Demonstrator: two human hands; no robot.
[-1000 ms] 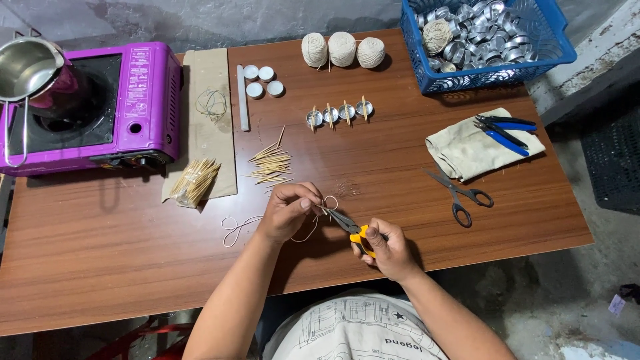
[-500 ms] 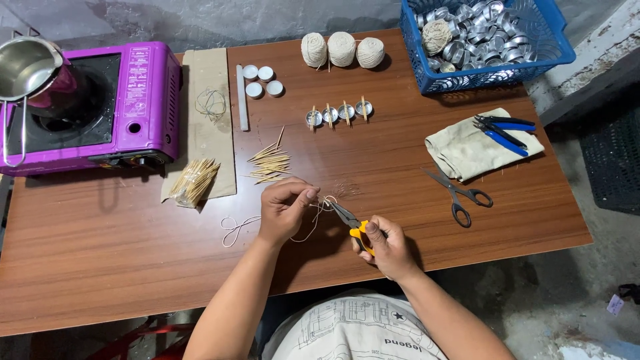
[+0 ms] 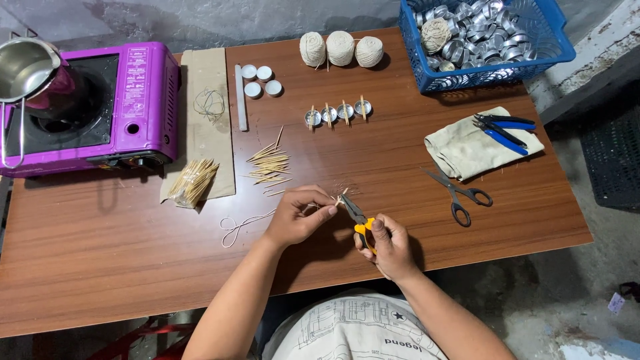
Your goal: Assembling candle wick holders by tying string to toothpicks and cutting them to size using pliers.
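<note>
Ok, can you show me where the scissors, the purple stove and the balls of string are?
scissors [image 3: 460, 194]: head view, on the pivot where the two blades cross.
purple stove [image 3: 148, 100]: head view, on its purple front panel.
balls of string [image 3: 341, 47]: head view, on the middle ball of the three.

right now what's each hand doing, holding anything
left hand: closed, pinching a thin pale string at the cutter tip.
right hand: closed on small yellow-handled metal cutters.

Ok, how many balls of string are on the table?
4: three balls of string in a row at the table's far edge, a fourth inside the blue basket; more may be hidden there.
</note>
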